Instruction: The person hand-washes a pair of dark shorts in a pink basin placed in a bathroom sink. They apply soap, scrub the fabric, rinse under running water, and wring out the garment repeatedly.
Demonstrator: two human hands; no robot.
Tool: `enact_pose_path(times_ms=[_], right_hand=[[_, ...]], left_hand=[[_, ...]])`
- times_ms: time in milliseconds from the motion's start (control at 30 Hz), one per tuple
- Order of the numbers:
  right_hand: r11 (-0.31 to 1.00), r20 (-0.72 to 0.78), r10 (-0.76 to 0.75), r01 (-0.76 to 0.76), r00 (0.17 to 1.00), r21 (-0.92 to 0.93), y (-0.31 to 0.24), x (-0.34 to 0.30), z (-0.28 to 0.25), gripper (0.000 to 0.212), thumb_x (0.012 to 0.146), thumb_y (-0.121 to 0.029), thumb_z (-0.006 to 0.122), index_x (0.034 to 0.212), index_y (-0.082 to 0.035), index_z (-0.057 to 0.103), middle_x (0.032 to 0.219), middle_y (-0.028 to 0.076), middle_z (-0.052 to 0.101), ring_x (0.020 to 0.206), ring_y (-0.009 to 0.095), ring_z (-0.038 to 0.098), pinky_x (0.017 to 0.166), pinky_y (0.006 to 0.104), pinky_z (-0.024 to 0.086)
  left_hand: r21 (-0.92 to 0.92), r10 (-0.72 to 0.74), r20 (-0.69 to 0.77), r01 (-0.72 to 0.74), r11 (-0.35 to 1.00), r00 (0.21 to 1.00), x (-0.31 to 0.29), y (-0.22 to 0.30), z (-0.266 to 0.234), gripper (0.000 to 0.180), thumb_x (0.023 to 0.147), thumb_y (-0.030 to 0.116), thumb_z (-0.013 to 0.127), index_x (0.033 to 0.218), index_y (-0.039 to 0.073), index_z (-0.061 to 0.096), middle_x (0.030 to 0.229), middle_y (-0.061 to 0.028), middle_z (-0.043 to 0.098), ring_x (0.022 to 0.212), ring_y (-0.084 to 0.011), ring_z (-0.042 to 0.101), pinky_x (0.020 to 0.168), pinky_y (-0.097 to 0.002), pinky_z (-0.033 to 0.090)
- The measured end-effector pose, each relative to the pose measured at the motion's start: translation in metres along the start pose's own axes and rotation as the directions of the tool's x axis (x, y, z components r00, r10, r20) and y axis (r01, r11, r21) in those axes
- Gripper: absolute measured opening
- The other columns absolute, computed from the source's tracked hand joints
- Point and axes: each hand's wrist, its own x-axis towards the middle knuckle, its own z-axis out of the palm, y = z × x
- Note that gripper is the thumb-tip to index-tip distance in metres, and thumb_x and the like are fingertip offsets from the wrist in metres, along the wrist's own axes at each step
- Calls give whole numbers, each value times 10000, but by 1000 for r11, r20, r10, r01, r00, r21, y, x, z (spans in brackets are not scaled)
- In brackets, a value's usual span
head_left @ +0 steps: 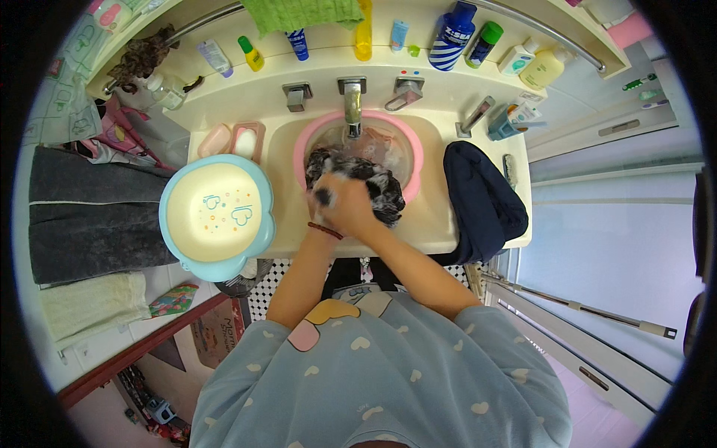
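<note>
A black, suds-covered cloth garment (385, 196) is bunched over the near side of a pink-rimmed basin (299, 145) in the sink. My left hand (321, 200), with a brown bead bracelet at its wrist, is closed on the cloth. Pressed up against it, my right hand (352, 205) also grips the cloth; its fingers are partly hidden and a little blurred. Behind the cloth, soapy water and a pinkish fabric (377, 142) show in the basin. The tap (352, 108) stands over the basin's far edge.
A blue-rimmed, cream basin (216, 213) rests on the counter's left, near soap dishes (245, 140). Folded navy cloth (482, 198) lies over the right edge. Bottles and tubes (452, 37) line the back ledge. Grey towels (97, 213) hang at left, and a pole (579, 306) leans at right.
</note>
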Motion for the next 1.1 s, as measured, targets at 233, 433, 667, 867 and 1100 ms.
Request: enact_pose_path(times_ms=[233,433,667,867,1100], right_hand=[[918,-271,374,-395,887,-27,43,21,3,178,702,-261,647,816,-125,652,730,175,616,689,343,601,637,386,480],[882,-183,431,-455,883,-119,46,16,-1,223,720,-221,614,909,-101,617,740,241,590,736,384,590,639,432,463],[447,344,440,-534,830,718,131,-17,-52,624,691,-81,585,1293,-103,421,1201,117,462,1130,186,413,942,274,304],[862,493,147,-356,857,362,98,-8,-68,867,644,-73,595,1397,-85,165,1420,133,215,1315,252,188,1050,301,140],[713,221,395,-449,892,538,128,-14,-58,320,697,-15,544,1015,-21,512,1191,96,472,1100,244,450,932,326,362]], left_hand=[[129,-121,-380,183,975,917,27,-12,68,427,886,423,398,1174,111,444,1121,-53,521,1011,-193,519,862,-369,422],[492,138,-571,203,846,809,37,0,101,329,892,332,398,1086,97,524,1065,-44,548,989,-163,521,861,-320,424],[570,208,-389,57,820,898,30,31,122,428,896,360,423,1183,48,474,1168,-86,517,1082,-221,489,946,-378,376],[384,83,-322,49,922,943,25,37,145,485,915,404,392,1245,48,395,1215,-91,470,1109,-227,475,939,-382,392],[799,304,-380,145,583,873,5,66,112,447,899,332,460,1204,5,439,1181,-96,504,1094,-222,480,950,-382,373]])
